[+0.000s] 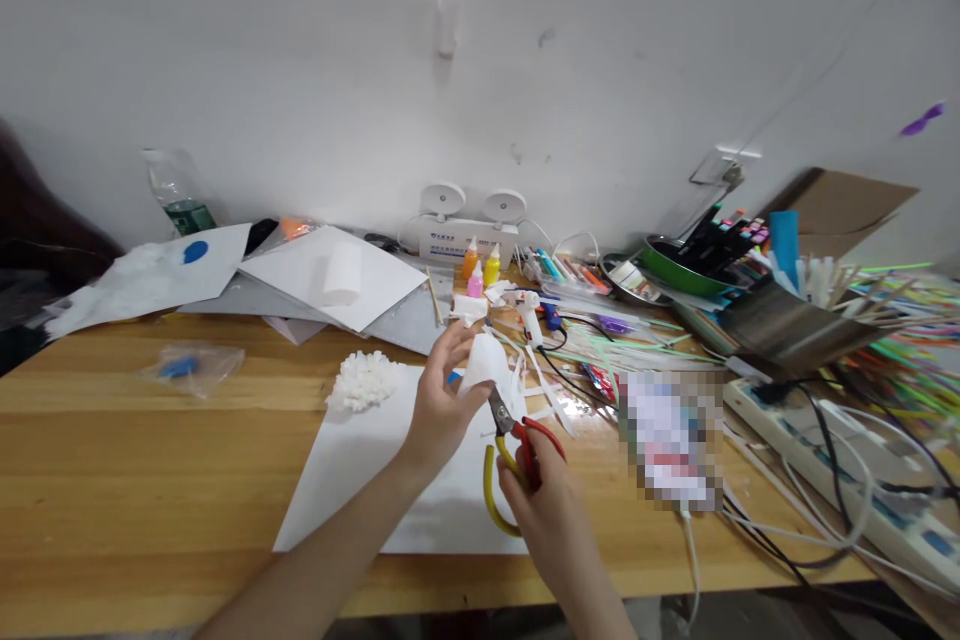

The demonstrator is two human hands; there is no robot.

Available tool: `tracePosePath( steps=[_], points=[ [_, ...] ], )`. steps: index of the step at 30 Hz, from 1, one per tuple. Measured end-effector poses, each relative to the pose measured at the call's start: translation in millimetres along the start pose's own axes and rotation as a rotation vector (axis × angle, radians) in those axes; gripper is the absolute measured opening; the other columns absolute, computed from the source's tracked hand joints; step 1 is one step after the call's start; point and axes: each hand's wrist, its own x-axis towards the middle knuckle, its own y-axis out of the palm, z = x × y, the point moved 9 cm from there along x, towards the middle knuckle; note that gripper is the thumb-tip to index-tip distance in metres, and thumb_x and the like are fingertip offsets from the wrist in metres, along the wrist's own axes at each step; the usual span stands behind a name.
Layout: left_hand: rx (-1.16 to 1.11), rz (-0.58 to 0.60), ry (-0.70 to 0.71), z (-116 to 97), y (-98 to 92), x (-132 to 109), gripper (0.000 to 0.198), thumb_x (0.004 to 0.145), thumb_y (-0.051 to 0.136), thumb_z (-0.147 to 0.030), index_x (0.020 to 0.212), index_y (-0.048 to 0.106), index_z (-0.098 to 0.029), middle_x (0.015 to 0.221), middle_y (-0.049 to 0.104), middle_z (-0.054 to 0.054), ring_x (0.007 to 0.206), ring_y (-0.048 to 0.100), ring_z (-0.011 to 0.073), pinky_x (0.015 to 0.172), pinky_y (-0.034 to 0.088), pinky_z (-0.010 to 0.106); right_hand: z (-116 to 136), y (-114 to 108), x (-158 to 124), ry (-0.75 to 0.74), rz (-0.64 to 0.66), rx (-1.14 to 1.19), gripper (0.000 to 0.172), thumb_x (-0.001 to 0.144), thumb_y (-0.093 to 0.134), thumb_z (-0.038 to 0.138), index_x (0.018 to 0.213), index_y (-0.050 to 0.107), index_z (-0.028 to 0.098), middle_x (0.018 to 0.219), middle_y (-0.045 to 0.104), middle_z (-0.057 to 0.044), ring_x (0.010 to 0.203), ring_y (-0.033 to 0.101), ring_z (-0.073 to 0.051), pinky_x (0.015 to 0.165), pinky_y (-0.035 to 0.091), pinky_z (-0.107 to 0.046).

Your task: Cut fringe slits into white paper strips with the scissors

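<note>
Low in my frame's middle, my left hand (pixel 439 405) pinches a white piece (pixel 484 360), my right hand (pixel 553 492) grips scissors (pixel 502 418), and I guess this snipping needs it kept still

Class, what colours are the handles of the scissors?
One red handle and one yellow handle, shown best in the head view.

Open: tabletop (pixel 187 480), left front | Blocked right: power strip (pixel 877 495), cables (pixel 831 460) | back: glue gun (pixel 530 320)
</note>
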Motion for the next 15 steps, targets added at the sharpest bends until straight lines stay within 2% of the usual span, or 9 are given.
tracePosePath(
  steps=[3, 6, 8, 10, 13, 15],
  points=[
    [0.195, 0.121, 0.163, -21.0, 9.1, 3.7, 0.055, 0.064, 0.057, -0.004, 0.114, 0.054, -0.027, 0.126, 0.047, 0.003, 0.117, 0.040, 0.0214, 0.093, 0.035, 0.029, -1.5, -3.1, 0.7, -0.004, -0.004, -0.040, 0.031, 0.073, 0.053, 0.027, 0.101, 0.054, 0.012, 0.077, 0.061, -0.009, 0.066, 0.056, -0.021, 0.060, 0.046, -0.031],
    [0.214, 0.135, 0.207, -27.7, 10.3, 10.4, 0.034, 0.068, 0.056, -0.009, 0.098, 0.065, -0.022, 0.122, 0.051, 0.005, 0.119, 0.039, 0.0227, 0.097, 0.031, 0.030, -1.5, -3.0, 0.5, 0.015, 0.023, -0.030, 0.030, 0.073, 0.053, 0.026, 0.099, 0.053, 0.013, 0.073, 0.059, -0.007, 0.062, 0.054, -0.020, 0.058, 0.044, -0.030],
    [0.067, 0.095, 0.111, -20.4, 5.9, 19.5, 0.022, 0.072, 0.056, -0.018, 0.090, 0.067, -0.019, 0.114, 0.057, 0.007, 0.115, 0.044, 0.0244, 0.096, 0.033, 0.032, -2.4, -1.9, 0.4, 0.061, 0.048, 0.018, 0.023, 0.074, 0.053, 0.028, 0.092, 0.052, 0.015, 0.072, 0.056, -0.005, 0.062, 0.053, -0.019, 0.058, 0.043, -0.030],
    [-0.137, 0.079, -0.071, -5.5, 6.4, 28.3, 0.020, 0.073, 0.055, -0.024, 0.089, 0.066, -0.016, 0.105, 0.062, 0.009, 0.109, 0.049, 0.0258, 0.092, 0.038, 0.036, -2.5, 1.5, 0.5, 0.120, 0.083, 0.109, 0.017, 0.075, 0.053, 0.031, 0.084, 0.048, 0.018, 0.071, 0.053, -0.003, 0.061, 0.050, -0.017, 0.057, 0.041, -0.028],
    [-0.384, 0.089, -0.345, 11.5, 17.8, 34.3, 0.022, 0.073, 0.055, -0.026, 0.091, 0.062, -0.015, 0.097, 0.065, 0.008, 0.097, 0.057, 0.0249, 0.084, 0.044, 0.039, 1.0, 10.6, 1.9, 0.194, 0.151, 0.282, 0.020, 0.074, 0.057, 0.034, 0.077, 0.042, 0.020, 0.064, 0.045, 0.003, 0.056, 0.045, -0.013, 0.053, 0.038, -0.024],
    [-0.468, 0.103, -0.420, 10.8, 26.2, 37.0, 0.023, 0.073, 0.055, -0.024, 0.093, 0.061, -0.015, 0.095, 0.066, 0.008, 0.090, 0.060, 0.0228, 0.080, 0.046, 0.039, 3.9, 16.9, 3.9, 0.226, 0.189, 0.391, 0.024, 0.073, 0.059, 0.035, 0.072, 0.041, 0.021, 0.060, 0.040, 0.006, 0.055, 0.042, -0.011, 0.051, 0.037, -0.022]
  ],
)
